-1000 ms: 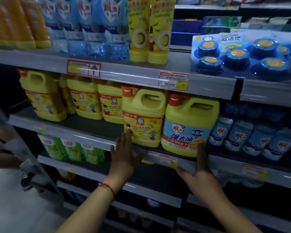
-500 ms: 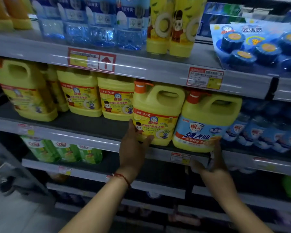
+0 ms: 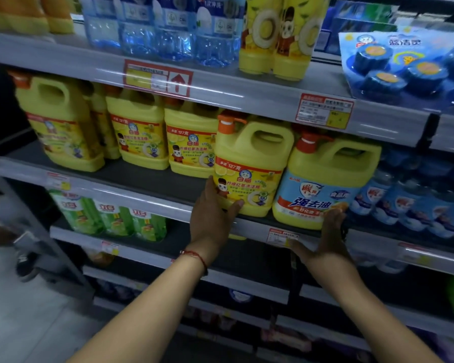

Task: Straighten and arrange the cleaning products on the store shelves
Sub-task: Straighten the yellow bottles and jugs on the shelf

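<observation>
Both arms raised, left hand flat, right hand flat, thumbs spread

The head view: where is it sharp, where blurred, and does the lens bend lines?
Head view: sharpest on the middle jug under the left hand; left edge and lower shelves dim and blurred; glare streaks on the shelf rail; wide lens bows the shelves.

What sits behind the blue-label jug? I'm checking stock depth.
The blue-label jug stands at the shelf edge, the right hand against its lower right corner. It fills the view, and the space behind it is dark, so any jugs behind it cannot be seen.
</observation>
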Motion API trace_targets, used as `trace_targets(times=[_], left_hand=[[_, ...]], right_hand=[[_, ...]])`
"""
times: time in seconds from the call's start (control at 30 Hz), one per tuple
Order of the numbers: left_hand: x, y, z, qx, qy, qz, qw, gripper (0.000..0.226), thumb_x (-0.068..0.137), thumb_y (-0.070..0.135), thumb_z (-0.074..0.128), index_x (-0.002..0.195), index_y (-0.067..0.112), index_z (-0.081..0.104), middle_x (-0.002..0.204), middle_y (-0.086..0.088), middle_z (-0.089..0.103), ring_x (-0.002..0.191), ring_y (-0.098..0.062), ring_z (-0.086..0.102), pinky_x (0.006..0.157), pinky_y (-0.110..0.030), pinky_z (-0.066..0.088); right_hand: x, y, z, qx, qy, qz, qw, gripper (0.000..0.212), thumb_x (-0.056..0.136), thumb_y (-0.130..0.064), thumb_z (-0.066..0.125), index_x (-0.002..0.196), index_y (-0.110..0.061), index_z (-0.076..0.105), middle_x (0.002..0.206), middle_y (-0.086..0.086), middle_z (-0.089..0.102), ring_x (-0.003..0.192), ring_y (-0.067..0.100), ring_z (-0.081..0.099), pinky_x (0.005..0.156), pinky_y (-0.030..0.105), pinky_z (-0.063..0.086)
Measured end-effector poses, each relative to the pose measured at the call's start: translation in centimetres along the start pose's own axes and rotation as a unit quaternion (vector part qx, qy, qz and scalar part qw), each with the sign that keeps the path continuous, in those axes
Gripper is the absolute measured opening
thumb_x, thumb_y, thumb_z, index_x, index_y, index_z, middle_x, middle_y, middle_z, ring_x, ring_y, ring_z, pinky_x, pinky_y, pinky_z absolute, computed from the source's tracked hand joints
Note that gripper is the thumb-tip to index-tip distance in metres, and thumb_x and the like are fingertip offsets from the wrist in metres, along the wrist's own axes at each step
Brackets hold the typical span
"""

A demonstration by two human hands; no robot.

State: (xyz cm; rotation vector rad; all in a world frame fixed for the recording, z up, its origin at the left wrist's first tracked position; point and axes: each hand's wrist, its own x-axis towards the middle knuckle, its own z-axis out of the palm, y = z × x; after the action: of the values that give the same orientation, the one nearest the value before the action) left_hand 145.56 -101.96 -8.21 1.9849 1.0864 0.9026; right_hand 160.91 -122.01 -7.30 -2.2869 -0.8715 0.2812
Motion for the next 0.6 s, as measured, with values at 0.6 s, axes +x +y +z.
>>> trace_targets(times=[0.6], left_hand=[[-2.8,-11.1,-20.1,0.278,-0.023,-0.128,0.952,0.072,0.099,0.041,0.06,0.16,0.022,0.028,0.163,-0.009,0.031,0.132,-0.03,0.053,0.092,-0.038,0.05]], right_hand=[[-5.0,-11.6,6.4,-0.225,-0.268,-0.146,0.925,0.099,0.095,-0.063,0.046,0.158,-0.023,-0.02,0.165,0.003,-0.027,0.155,0.02,-0.013,0.126,0.035,0.007]])
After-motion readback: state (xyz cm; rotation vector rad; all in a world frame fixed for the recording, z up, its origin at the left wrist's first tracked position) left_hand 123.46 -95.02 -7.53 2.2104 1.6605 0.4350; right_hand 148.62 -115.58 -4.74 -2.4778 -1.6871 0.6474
